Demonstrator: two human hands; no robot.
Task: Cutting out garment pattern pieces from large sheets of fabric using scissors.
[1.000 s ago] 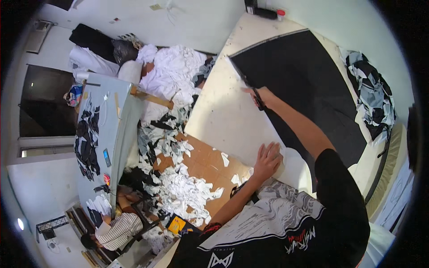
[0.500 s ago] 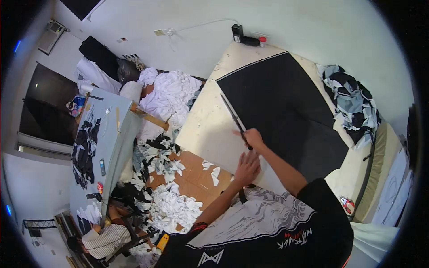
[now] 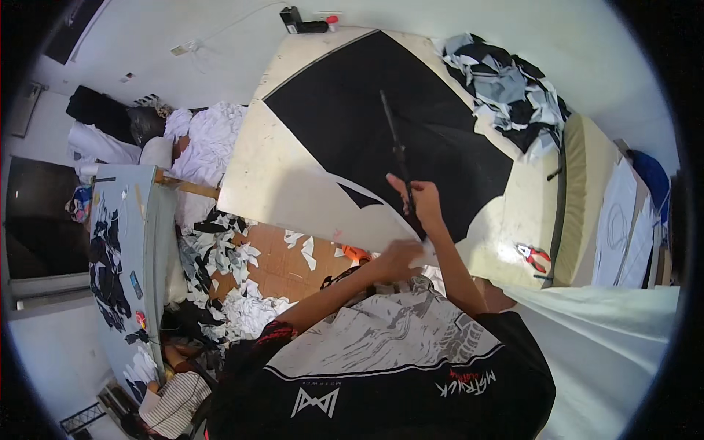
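Observation:
My right hand [image 3: 424, 202] is closed around the handles of long dark scissors [image 3: 397, 147], whose blades point away from me over a large black fabric panel [image 3: 381, 125]. My left hand [image 3: 403, 257] is lower and to the left, at the near edge of the table, smeared by motion. Something whitish shows at its fingertips, too blurred to name. Light sheet material [image 3: 293, 194] lies along the panel's left side, its curved edge crossing a small black corner.
Mixed scraps [image 3: 506, 88] are heaped at the table's far right. Red-handled pliers [image 3: 534, 257] lie near its right edge. White offcuts [image 3: 253, 312] cover the floor at left, beside an orange-handled object [image 3: 356, 254]. Another person [image 3: 176, 403] sits at the grey table [image 3: 158, 220].
The head view has shifted. My right hand has brought the scissors from the panel's left edge to over the black fabric. My left hand has moved away from the right one toward the near edge.

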